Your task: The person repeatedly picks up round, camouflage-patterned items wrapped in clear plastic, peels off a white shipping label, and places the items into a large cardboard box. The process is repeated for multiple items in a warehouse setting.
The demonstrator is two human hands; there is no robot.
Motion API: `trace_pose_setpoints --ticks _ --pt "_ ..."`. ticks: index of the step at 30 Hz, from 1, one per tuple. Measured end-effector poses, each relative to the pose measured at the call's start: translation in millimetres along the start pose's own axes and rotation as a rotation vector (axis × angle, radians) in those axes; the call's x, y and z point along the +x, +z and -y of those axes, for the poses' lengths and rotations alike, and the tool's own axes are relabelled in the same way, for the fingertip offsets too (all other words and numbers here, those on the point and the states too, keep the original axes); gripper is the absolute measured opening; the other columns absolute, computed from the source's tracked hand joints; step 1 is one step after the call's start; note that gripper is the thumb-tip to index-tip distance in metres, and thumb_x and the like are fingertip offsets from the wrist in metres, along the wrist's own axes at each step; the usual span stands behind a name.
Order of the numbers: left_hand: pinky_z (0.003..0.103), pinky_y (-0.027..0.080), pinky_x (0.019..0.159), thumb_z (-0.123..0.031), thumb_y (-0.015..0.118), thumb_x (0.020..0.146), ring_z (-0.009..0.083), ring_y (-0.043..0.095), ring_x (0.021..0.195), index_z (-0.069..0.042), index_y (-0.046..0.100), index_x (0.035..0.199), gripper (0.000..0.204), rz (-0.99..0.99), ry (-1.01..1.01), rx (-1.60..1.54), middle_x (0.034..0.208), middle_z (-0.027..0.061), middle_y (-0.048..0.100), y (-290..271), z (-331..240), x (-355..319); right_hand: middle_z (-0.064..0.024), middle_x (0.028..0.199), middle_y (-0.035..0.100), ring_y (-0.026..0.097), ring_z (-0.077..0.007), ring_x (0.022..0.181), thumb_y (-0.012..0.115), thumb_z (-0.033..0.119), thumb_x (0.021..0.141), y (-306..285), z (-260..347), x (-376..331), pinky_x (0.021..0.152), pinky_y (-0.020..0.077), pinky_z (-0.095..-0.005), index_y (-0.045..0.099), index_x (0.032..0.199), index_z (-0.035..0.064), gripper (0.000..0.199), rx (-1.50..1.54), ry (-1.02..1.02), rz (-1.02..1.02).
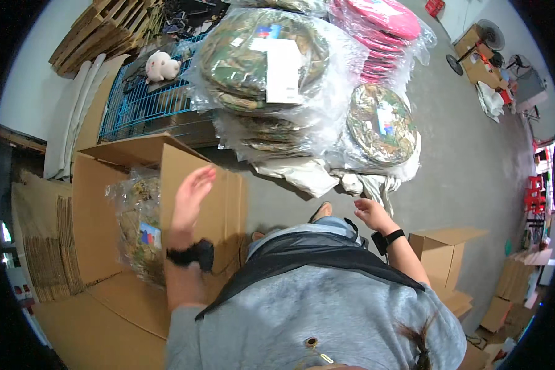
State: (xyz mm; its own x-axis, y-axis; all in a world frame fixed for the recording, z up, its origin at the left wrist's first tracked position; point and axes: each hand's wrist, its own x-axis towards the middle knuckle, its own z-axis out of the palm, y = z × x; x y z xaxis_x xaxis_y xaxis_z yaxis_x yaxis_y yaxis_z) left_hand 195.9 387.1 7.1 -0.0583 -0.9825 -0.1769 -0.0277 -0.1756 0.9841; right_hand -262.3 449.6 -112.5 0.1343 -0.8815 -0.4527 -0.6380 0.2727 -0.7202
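Note:
My left hand [193,192] is raised over the side flap of a large open cardboard box [203,203], its fingers stretched out and holding nothing. Inside the box lies a plastic-wrapped camouflage bundle [140,228] with a blue and red label. Out in front of my body, my right hand [373,216] hangs in the air with loosely bent fingers and nothing visible in it. Ahead stands a stack of round, flat camouflage packs [228,58] in clear plastic, a white sheet on top. Another camouflage pack [382,126] rests to its right.
Pink wrapped packs [382,24] are piled at the far right of the stack. A blue wire cage [145,111] carries a white plush toy [161,66]. Flattened cardboard [46,246] stands at left; a smaller open box [435,256] is at right. Fans [490,34] stand far right.

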Motion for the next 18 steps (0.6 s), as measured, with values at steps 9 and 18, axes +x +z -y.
trace_pose_setpoints --ticks 9,18 --pt "0.027 0.044 0.069 -0.015 0.059 0.081 0.0123 0.055 0.077 -0.008 0.056 0.101 0.022 -0.233 -0.392 -0.277 0.086 0.0013 0.059 125 80 196 -0.0149 0.094 0.063 0.061 -0.0199 0.085 0.060 0.011 0.077 -84 -114 -32 0.076 0.0473 -0.0293 0.055 0.105 -0.0026 0.031 0.098 0.254 -0.209" --pt "0.033 0.044 0.072 -0.010 0.070 0.068 0.0215 0.056 0.084 0.003 0.054 0.098 0.037 -0.531 -0.173 0.291 0.092 0.0103 0.059 158 111 318 -0.0143 0.096 0.062 0.060 -0.0194 0.086 0.060 0.009 0.078 -100 -122 3 0.077 0.0468 -0.0286 0.055 0.106 -0.0043 0.031 0.296 0.234 -0.321"
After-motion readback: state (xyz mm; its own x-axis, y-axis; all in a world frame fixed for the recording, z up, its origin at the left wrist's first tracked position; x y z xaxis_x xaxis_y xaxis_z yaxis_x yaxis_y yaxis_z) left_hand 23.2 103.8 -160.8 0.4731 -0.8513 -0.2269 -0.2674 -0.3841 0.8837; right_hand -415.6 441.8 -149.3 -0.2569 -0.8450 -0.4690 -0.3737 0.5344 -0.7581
